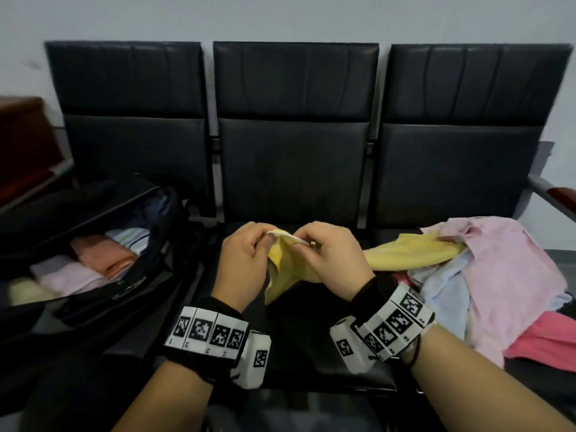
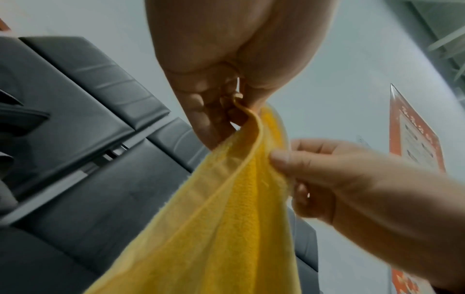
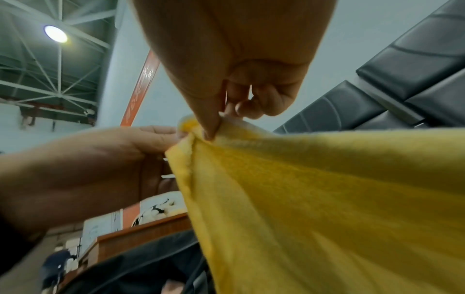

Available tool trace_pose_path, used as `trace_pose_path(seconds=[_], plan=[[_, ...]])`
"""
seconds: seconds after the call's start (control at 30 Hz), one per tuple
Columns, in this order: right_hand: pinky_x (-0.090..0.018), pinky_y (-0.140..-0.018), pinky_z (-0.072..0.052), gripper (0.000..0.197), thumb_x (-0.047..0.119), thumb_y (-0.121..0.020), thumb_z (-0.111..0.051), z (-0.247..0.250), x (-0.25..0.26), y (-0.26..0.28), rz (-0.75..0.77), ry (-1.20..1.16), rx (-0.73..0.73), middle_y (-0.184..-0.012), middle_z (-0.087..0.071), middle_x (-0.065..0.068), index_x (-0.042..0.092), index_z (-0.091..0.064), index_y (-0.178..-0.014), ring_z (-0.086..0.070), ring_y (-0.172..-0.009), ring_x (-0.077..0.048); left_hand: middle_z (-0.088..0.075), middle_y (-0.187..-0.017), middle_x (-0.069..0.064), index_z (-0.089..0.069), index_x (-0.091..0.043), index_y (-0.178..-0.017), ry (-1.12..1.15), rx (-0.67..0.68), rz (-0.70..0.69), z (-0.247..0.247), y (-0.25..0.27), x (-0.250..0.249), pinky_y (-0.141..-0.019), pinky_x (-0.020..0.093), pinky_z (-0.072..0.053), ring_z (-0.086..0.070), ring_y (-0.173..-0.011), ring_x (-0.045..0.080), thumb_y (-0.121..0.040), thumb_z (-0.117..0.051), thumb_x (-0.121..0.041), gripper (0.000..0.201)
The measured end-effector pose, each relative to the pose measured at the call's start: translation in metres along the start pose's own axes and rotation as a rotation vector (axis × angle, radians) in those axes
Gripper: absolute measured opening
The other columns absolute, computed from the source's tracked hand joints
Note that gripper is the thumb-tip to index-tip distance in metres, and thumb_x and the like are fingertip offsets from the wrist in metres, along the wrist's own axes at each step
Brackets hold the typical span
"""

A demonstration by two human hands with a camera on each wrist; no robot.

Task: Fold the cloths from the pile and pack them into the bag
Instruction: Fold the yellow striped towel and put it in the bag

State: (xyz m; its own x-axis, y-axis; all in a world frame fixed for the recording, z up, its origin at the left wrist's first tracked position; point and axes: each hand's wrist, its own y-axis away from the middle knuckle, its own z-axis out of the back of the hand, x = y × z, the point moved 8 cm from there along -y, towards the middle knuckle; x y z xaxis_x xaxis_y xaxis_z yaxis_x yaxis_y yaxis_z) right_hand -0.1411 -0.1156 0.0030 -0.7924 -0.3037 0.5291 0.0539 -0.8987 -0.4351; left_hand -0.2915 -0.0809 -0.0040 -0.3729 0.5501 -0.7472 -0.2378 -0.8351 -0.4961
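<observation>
Both my left hand [image 1: 246, 260] and right hand [image 1: 330, 257] pinch the yellow cloth [image 1: 402, 252]; several folded cloths [image 1: 93, 266] fill the bag [image 1: 149, 269] beside my left, pile [image 1: 498, 275] remains right.

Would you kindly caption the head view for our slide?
Both hands pinch a yellow cloth's edge between open bag and pile.

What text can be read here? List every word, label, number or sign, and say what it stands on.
No text here can be read.
Orange poster on the wall: rows of print, too blurred to read.
Orange banner on the pillar: pale characters, too blurred to read.
Wrist bands: black-and-white square code markers with tiny marks beneath, too small to read.
Yellow cloth, bag and seats: no text.
</observation>
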Motion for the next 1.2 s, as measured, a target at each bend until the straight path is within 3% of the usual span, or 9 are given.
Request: trace_pose_path(seconds=[0.17,0.33,0.5,0.63,0.7,0.8,1.0,1.07,1.2], plan=[[-0.035,-0.074,-0.042,0.02,0.027,-0.09,-0.065,-0.061,0.002,0.01,0.041,0.129,0.216,-0.071,-0.057,0.008,0.02,-0.06,-0.073,-0.05,-0.079,-0.017,-0.066,-0.088,-0.003,-0.071,-0.014,-0.093,-0.062,-0.022,0.008,0.044,0.012,0.014,-0.075,0.009,-0.042,-0.06,-0.086,0.003,-0.095,-0.057,0.001,0.021],[-0.033,-0.069,-0.039,0.027,0.028,-0.092,-0.061,-0.091,-0.027,0.026,-0.06,0.092,0.278,-0.073,-0.051,0.004,0.02,-0.049,-0.069,-0.052,-0.074,-0.018,-0.068,-0.09,-0.006,-0.069,-0.017,-0.095,-0.058,-0.115,0.097,0.078,0.015,0.034,-0.075,0.009,-0.043,-0.061,-0.086,-0.001,-0.097,-0.054,-0.003,0.02],[-0.035,-0.074,-0.043,0.02,0.029,-0.095,-0.06,-0.096,-0.061,0.046,-0.145,0.123,0.387,-0.082,-0.062,-0.002,0.012,-0.063,-0.086,-0.056,-0.08,-0.021,-0.067,-0.084,-0.009,-0.066,-0.024,-0.092,-0.013,-0.298,0.196,0.12,0.013,0.06,-0.076,0.03,-0.048,-0.06,-0.079,0.007,-0.098,-0.052,-0.014,0.018],[-0.031,-0.075,-0.039,0.022,0.025,-0.096,-0.059,-0.091,-0.083,0.052,-0.223,0.144,0.425,-0.084,-0.056,0.0,0.02,-0.055,-0.075,-0.053,-0.083,-0.021,-0.068,-0.085,0.002,-0.068,-0.02,-0.093,-0.074,-0.411,0.257,0.146,0.012,0.086,-0.08,0.045,-0.054,-0.064,-0.085,0.022,-0.096,-0.05,-0.02,0.018],[-0.028,-0.07,-0.036,0.035,0.021,-0.095,-0.061,-0.081,-0.085,0.05,-0.249,0.077,0.335,-0.075,-0.052,0.008,0.033,-0.044,-0.067,-0.051,-0.077,-0.014,-0.07,-0.093,0.013,-0.07,-0.008,-0.097,-0.204,-0.373,0.291,0.149,0.013,0.102,-0.087,0.05,-0.051,-0.063,-0.094,0.034,-0.097,-0.05,-0.013,0.021],[-0.014,-0.062,-0.035,0.035,0.018,-0.09,-0.068,-0.06,-0.077,0.039,-0.233,-0.063,0.143,-0.065,-0.055,0.016,0.04,-0.05,-0.068,-0.054,-0.068,0.002,-0.069,-0.098,0.02,-0.071,0.0,-0.1,-0.373,-0.242,0.335,0.139,0.02,0.121,-0.088,0.045,-0.047,-0.061,-0.098,0.038,-0.098,-0.05,-0.007,0.023],[-0.012,-0.061,-0.036,0.026,0.025,-0.092,-0.065,-0.052,-0.047,0.019,-0.154,-0.182,0.089,-0.068,-0.059,0.028,0.038,-0.057,-0.071,-0.056,-0.067,0.004,-0.069,-0.094,0.006,-0.067,-0.022,-0.106,-0.366,-0.097,0.426,0.117,0.029,0.116,-0.086,0.045,-0.053,-0.065,-0.093,0.033,-0.097,-0.051,-0.016,0.02],[-0.016,-0.064,-0.039,0.022,0.026,-0.094,-0.063,-0.051,-0.037,0.015,-0.137,-0.218,0.091,-0.072,-0.062,0.025,0.037,-0.061,-0.075,-0.058,-0.07,0.002,-0.067,-0.095,0.002,-0.062,-0.028,-0.112,-0.279,-0.043,0.388,0.106,0.024,0.098,-0.082,0.049,-0.056,-0.067,-0.086,0.032,-0.097,-0.048,-0.013,0.026],[-0.018,-0.074,-0.048,0.014,0.026,-0.096,-0.059,-0.057,-0.013,0.011,-0.08,-0.311,0.162,-0.086,-0.068,0.018,0.035,-0.067,-0.089,-0.064,-0.085,-0.002,-0.065,-0.091,-0.018,-0.069,-0.027,-0.109,-0.14,0.17,0.17,0.061,0.016,0.043,-0.079,0.035,-0.056,-0.063,-0.073,0.0,-0.098,-0.046,-0.004,0.034]])
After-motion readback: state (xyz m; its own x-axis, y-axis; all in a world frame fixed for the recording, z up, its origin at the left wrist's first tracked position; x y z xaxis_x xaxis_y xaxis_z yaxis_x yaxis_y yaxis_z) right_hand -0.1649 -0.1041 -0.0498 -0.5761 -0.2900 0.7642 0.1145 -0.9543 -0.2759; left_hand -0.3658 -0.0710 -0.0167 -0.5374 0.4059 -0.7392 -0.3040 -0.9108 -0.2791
